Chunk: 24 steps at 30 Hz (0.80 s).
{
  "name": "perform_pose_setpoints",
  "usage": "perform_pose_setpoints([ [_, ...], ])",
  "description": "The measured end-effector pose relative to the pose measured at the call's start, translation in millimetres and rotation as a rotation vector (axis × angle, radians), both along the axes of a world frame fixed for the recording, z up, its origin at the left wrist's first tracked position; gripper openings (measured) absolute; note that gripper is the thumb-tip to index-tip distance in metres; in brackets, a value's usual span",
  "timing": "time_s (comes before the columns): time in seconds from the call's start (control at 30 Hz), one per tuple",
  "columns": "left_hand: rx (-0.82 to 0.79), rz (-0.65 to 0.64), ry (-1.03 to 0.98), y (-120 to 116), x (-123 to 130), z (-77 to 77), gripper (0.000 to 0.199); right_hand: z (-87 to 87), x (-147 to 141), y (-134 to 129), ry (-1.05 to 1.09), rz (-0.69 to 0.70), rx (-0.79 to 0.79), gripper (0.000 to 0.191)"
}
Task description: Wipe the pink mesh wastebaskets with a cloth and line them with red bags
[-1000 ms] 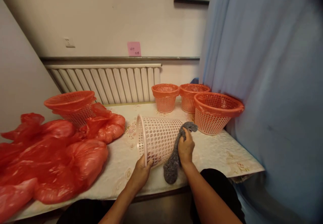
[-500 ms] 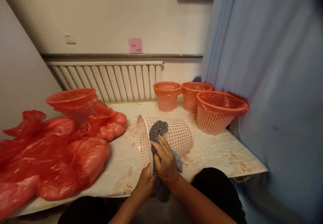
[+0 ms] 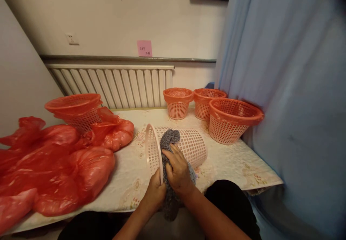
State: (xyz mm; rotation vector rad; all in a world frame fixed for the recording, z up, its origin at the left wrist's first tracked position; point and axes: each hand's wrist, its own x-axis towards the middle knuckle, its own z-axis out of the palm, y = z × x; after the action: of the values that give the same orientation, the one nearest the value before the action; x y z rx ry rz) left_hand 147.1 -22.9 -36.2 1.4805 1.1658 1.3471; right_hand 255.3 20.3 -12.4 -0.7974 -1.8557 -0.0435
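A pale pink perforated plastic basket [image 3: 192,142] lies on its side on the table in front of me, its mouth facing left. My left hand [image 3: 156,189] grips the near part of its rim, thumb outside. A grey fluffy cloth [image 3: 169,139] drapes over the basket's outer wall, just right of the rim, and hangs down past the table's front edge. With my right hand [image 3: 178,169] I press the cloth against the basket wall; the fingers lie on top of the cloth, pointing up and left.
Three baskets lined with red bags, including a wide one [image 3: 229,124], stand at the back right beside a blue curtain [image 3: 292,88]. Another lined basket [image 3: 81,115] stands at the left behind several filled red plastic bags [image 3: 89,171]. A radiator [image 3: 119,85] runs along the wall.
The view has shifted slightly. Both hands stay at the basket's rim and wall, and the right hand with the cloth has moved only a little along it.
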Motion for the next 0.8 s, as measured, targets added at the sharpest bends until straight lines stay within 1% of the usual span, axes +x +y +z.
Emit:
perform_pose_setpoints([
  [0.07, 0.007, 0.004, -0.018, 0, 2, -1.1, 0.04, -1.2, 0, 0, 0.001, 0.002, -0.002, 0.048],
  [0.4, -0.037, 0.041, 0.015, -1, -2, -4.7, 0.038, -2.6, -1, -4, -0.021, -0.014, 0.01, 0.048],
  [0.57, -0.058, 0.023, 0.008, -2, -4, -8.6, 0.039, -3.3, -2, -5, -0.022, -0.008, 0.013, 0.048],
  [0.8, -0.07, 0.043, 0.022, -2, -8, -14.2, 0.033, -2.9, -2, -8, -0.05, -0.015, 0.017, 0.048],
])
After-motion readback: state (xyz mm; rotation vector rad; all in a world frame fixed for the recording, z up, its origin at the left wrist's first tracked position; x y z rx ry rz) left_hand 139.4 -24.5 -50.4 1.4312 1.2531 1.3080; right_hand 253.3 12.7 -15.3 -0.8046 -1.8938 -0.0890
